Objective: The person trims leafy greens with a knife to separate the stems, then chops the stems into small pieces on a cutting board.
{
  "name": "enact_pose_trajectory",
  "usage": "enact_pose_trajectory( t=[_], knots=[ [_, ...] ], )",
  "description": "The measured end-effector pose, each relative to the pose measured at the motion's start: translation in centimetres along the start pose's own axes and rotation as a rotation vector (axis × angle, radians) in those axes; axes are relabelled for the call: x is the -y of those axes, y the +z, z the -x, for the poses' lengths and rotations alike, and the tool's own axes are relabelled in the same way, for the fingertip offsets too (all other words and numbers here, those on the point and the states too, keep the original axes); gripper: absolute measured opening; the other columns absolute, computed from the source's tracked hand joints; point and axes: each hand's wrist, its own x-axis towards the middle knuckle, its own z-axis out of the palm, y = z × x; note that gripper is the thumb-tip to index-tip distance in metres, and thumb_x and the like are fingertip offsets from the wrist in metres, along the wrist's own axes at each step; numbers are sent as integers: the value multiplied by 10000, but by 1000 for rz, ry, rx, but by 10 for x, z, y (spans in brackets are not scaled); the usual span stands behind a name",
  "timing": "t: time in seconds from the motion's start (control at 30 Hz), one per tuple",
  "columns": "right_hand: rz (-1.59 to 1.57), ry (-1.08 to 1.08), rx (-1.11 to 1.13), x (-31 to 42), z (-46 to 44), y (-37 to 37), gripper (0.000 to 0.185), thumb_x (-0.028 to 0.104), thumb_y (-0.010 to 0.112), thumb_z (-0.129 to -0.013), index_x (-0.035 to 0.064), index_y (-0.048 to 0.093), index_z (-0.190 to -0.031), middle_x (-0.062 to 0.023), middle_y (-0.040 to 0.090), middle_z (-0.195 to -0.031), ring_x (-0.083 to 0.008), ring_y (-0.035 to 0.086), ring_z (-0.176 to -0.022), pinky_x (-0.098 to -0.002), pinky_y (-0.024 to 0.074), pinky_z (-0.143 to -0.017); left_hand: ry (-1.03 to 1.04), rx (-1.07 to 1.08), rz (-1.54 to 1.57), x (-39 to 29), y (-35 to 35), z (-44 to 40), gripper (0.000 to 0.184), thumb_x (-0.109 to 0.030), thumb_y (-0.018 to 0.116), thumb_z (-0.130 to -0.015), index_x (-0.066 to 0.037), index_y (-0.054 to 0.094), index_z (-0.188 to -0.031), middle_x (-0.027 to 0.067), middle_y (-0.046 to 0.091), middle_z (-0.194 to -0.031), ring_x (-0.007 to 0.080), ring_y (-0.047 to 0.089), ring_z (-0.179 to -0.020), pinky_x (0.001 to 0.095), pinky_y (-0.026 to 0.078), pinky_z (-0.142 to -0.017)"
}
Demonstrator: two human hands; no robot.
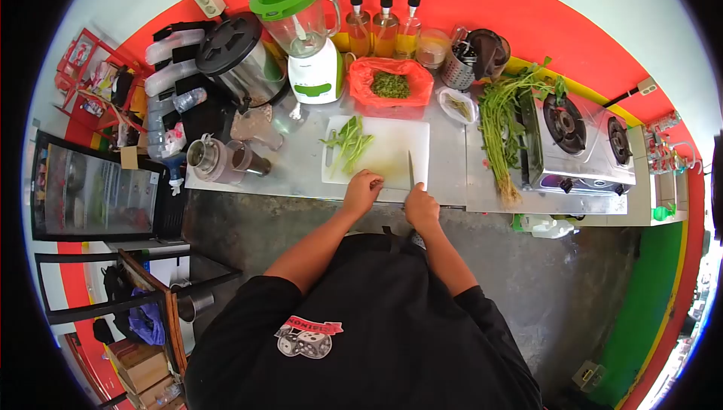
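My right hand (422,207) grips the handle of a knife (411,167), its blade pointing away from me over the right part of a white cutting board (399,135). At the board's front edge is my left hand (363,192), fingers curled together; whether anything small is between them is hidden. Cut leafy green stalks (349,143) lie on the board's left side, just beyond my left hand. Behind the board, a red plastic-lined container (360,94) holds finely chopped greens (391,85).
A green-lidded blender (315,71), pump bottles (385,30) and a small white bowl (458,106) line the back. Long leafy stems with roots (495,124) lie beside a two-burner gas stove (580,143) on the right. Glass jars (215,161) stand left of the board.
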Motion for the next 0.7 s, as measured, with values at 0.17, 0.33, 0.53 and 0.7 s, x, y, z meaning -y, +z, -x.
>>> enact_pose_trajectory(
  t=[0.17, 0.33, 0.53, 0.7],
  knots=[
    [-92, -28, -65, 9, 7, -19, 322, 179, 538, -914, -18, 492, -1165, -286, 702, -1003, -453, 695, -961, -526, 552, -853, 10, 25, 8, -1, -17, -1, 127, -4, 701, -816, -9, 718, -942, 131, 659, -853, 257, 678, -749, 347, 550, -711],
    [-76, -105, -25, -5, 1, -11, 301, 182, 562, -879, -11, 519, -1107, -310, 684, -1008, -471, 679, -958, -561, 535, -852, 1, -350, -34, 8, -47, -5, 79, -23, 695, -820, -20, 696, -899, 126, 664, -861, 264, 643, -728, 369, 526, -687],
    [-88, -123, -79, 4, 8, -19, 279, 161, 540, -884, 4, 507, -1112, -291, 694, -967, -471, 688, -912, -551, 549, -812, -93, -383, -208, 24, -67, -23, 96, -65, 709, -807, -65, 698, -902, 95, 657, -898, 286, 615, -865, 396, 498, -783],
    [-121, -190, -41, 0, 8, -14, 296, 184, 573, -872, 10, 512, -1104, -290, 691, -967, -469, 680, -924, -565, 533, -825, -100, -281, -321, 19, -49, -25, 135, -114, 764, -790, -78, 713, -911, 118, 641, -938, 320, 595, -925, 435, 484, -840]
  ],
)
